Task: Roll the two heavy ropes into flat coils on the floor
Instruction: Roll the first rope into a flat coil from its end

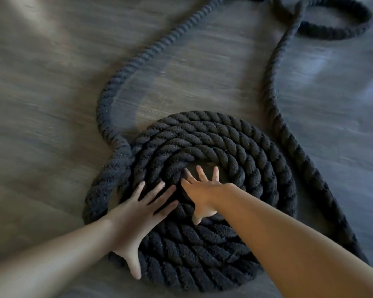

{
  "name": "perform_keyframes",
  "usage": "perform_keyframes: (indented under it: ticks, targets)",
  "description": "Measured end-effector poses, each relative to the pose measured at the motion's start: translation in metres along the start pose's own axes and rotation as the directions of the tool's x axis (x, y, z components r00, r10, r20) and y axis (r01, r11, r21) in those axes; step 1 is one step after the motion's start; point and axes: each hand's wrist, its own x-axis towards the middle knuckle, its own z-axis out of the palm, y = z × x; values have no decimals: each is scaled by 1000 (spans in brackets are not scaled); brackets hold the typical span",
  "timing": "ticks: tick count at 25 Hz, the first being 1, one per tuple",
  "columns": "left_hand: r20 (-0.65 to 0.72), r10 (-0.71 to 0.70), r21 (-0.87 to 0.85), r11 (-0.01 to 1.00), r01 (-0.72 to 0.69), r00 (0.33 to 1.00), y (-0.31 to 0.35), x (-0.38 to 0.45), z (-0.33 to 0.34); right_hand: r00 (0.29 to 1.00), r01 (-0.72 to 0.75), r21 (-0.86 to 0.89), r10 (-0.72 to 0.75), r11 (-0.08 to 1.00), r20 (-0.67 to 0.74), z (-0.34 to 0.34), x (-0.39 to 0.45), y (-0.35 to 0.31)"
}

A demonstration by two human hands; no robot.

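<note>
Head view: both hands are down flat on the black rope coil (202,160), fingers splayed wide, neither grip closed on anything. The left hand (138,214) presses the turns at the coil's near-left side. The right hand (202,190) presses beside the coil's centre, fingertips (199,168) reaching into the bare middle. The coil lies flat on the wooden floor (41,104). Loose rope (125,72) trails off from the coil's left edge towards the far side, and a second strand (274,104) runs along the right.
</note>
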Motion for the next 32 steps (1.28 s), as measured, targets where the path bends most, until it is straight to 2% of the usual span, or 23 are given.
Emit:
perform_keyframes:
  ticks: [2, 6, 7, 9, 11, 12, 13, 14, 16, 18, 19, 21, 22, 24, 26, 29, 32]
  targets:
    - [16, -33, 10, 999, 33, 999, 8, 6, -6, 999, -20, -18, 19, 1000, -25, -4, -5, -1]
    - [22, -138, -122, 983, 140, 990, 20, 23, -26, 979, -112, -126, 88, 986, -184, -9, -15, 14]
    - [22, -157, -150, 976, 158, 987, 22, 32, -34, 962, -159, -118, 126, 980, -242, -12, -18, 27]
    - [33, -205, -183, 961, 208, 978, 28, 54, -53, 906, -327, -24, 306, 945, -291, -23, -24, 57]
    - [64, -277, -205, 937, 284, 959, 35, 77, -71, 786, -538, 243, 585, 807, -200, -33, -24, 98]
    - [74, -321, -228, 916, 329, 944, 38, 89, -81, 712, -629, 355, 695, 692, -94, -40, -27, 117]
    - [80, -366, -249, 893, 374, 927, 41, 101, -91, 672, -679, 410, 740, 609, 13, -43, -26, 135]
    - [91, -408, -268, 868, 417, 908, 43, 113, -104, 687, -681, 427, 720, 594, 94, -44, -25, 147]
    - [135, -480, -301, 814, 497, 867, 50, 138, -129, 772, -627, 409, 599, 663, 212, -41, -19, 154]
    - [190, -509, -271, 795, 543, 840, 53, 156, -153, 744, -641, 514, 627, 570, 231, -34, -6, 152]
    - [199, -494, -245, 811, 531, 846, 50, 160, -161, 706, -663, 558, 666, 500, 242, -31, -4, 147]
    - [142, -421, -200, 874, 443, 896, 32, 157, -170, 651, -665, 663, 701, 343, 290, -28, 0, 145]
    - [97, -377, -190, 902, 389, 921, 17, 148, -170, 651, -635, 710, 706, 304, 280, -32, -6, 144]
    - [73, -328, -190, 922, 336, 942, -13, 128, -168, 685, -581, 740, 695, 340, 219, -34, -11, 152]
    - [140, -336, -218, 907, 360, 932, -31, 114, -163, 719, -544, 740, 675, 395, 168, -37, -10, 160]
    - [185, -291, -304, 891, 336, 939, -43, 121, -167, 752, -526, 740, 636, 419, 174, -46, -1, 177]
    - [125, -344, -349, 863, 365, 931, -40, 136, -164, 774, -509, 694, 623, 509, 111, -68, 9, 197]
